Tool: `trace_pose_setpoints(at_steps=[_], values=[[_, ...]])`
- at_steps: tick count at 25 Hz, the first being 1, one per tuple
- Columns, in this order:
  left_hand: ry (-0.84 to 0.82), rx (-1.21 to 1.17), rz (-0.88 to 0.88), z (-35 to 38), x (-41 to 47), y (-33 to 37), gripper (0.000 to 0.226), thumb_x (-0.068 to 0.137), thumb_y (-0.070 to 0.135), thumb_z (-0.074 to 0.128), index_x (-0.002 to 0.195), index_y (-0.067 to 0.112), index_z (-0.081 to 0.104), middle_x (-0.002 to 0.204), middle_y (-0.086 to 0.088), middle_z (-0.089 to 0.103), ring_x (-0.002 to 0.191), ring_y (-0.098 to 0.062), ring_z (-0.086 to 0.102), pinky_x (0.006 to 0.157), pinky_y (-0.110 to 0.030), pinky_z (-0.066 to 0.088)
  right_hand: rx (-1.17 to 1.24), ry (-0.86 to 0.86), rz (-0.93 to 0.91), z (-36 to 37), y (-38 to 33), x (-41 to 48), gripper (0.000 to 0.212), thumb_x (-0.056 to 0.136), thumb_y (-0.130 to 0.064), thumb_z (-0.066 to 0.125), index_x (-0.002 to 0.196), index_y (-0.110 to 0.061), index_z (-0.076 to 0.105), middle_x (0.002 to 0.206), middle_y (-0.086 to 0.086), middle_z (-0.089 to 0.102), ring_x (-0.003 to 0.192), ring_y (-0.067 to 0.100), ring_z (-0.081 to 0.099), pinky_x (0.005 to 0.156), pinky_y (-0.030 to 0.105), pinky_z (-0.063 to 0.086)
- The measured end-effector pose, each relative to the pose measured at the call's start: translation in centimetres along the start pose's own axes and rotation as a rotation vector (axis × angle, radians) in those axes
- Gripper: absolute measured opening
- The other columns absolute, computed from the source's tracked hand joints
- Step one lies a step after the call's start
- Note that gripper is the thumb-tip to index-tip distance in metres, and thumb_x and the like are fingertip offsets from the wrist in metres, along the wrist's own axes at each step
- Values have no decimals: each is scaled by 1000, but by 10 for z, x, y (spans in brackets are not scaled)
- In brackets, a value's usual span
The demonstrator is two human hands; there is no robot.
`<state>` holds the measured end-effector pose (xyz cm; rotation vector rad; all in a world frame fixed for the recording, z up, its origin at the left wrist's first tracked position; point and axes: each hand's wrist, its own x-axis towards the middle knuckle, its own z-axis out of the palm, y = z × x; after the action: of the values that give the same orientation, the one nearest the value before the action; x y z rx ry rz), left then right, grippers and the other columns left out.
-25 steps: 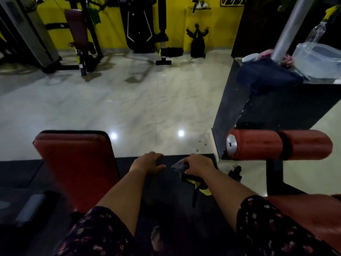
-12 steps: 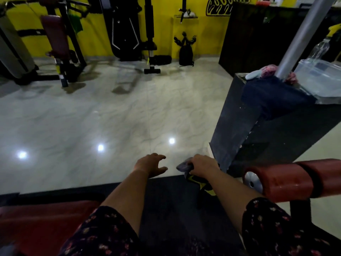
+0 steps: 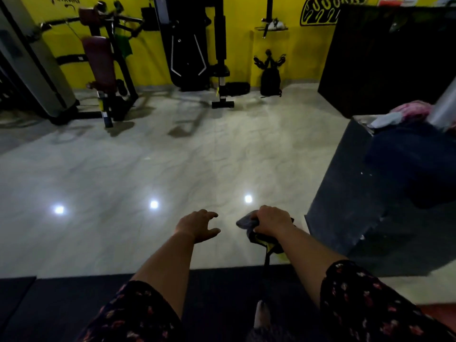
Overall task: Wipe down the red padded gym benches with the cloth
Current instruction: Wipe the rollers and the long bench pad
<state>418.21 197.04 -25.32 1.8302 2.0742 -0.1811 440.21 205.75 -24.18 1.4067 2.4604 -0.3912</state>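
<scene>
Since a second ago our view has lifted off the red bench and roller, which have dropped out of sight, so we judge no wiping is under way and we are heading to another bench. At far left a machine (image 3: 103, 67) with dark red pads stands by the yellow wall. Our left hand (image 3: 197, 225) hangs empty, fingers loosely spread. Our right hand (image 3: 271, 220) grips the cloth (image 3: 245, 222), a crumpled grey wad with a yellow part dangling beneath, held over the floor (image 3: 148, 174).
</scene>
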Motion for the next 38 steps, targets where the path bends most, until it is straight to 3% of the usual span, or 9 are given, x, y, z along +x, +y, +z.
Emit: trace_pose_setpoints(at_steps=[8, 10, 21, 26, 30, 35, 38], values=[[51, -34, -20, -81, 168, 23, 66, 93, 58, 52, 151, 36, 30, 152, 3, 37, 133, -21, 44, 104, -40, 43, 47, -6, -13, -77, 81, 158, 47, 85, -37, 62, 132, -35, 57, 126, -2, 54, 113, 24, 57, 79, 32, 43], [41, -44, -13, -97, 204, 32, 66, 93, 57, 53, 151, 35, 30, 152, 1, 38, 132, -22, 45, 103, -42, 44, 59, 6, 1, -96, 105, 187, 47, 85, -37, 61, 132, -35, 56, 127, 0, 54, 114, 26, 56, 84, 33, 45], [24, 88, 163, -150, 343, 76, 63, 94, 55, 54, 150, 35, 33, 150, 3, 40, 132, -20, 44, 101, -39, 45, 85, 83, 72, -139, 190, 257, 38, 89, -33, 55, 126, -33, 60, 122, -1, 55, 115, 28, 55, 88, 36, 46], [-1, 160, 338, -160, 425, 107, 63, 94, 54, 54, 150, 35, 33, 152, 4, 37, 134, -19, 41, 102, -37, 42, 177, 95, 227, -140, 243, 283, 36, 89, -44, 51, 124, -41, 62, 125, -4, 58, 115, 27, 57, 94, 38, 48], [-71, 275, 510, -161, 497, 133, 62, 94, 53, 54, 150, 36, 34, 152, 4, 37, 134, -19, 41, 101, -38, 42, 272, 110, 382, -134, 279, 304, 33, 89, -55, 51, 120, -51, 62, 124, -12, 63, 107, 22, 63, 87, 32, 53], [-128, 471, 781, -181, 575, 167, 64, 93, 52, 55, 150, 34, 33, 151, 1, 39, 133, -23, 43, 100, -40, 43, 279, 106, 659, -138, 296, 308, 38, 91, -38, 52, 127, -50, 57, 132, -3, 55, 117, 27, 56, 92, 37, 48], [-192, 539, 886, -179, 606, 189, 64, 94, 52, 55, 151, 33, 32, 150, -1, 38, 133, -24, 43, 101, -42, 44, 404, 129, 802, -129, 298, 310, 37, 94, -42, 47, 130, -44, 55, 133, 4, 53, 119, 32, 53, 96, 41, 46]])
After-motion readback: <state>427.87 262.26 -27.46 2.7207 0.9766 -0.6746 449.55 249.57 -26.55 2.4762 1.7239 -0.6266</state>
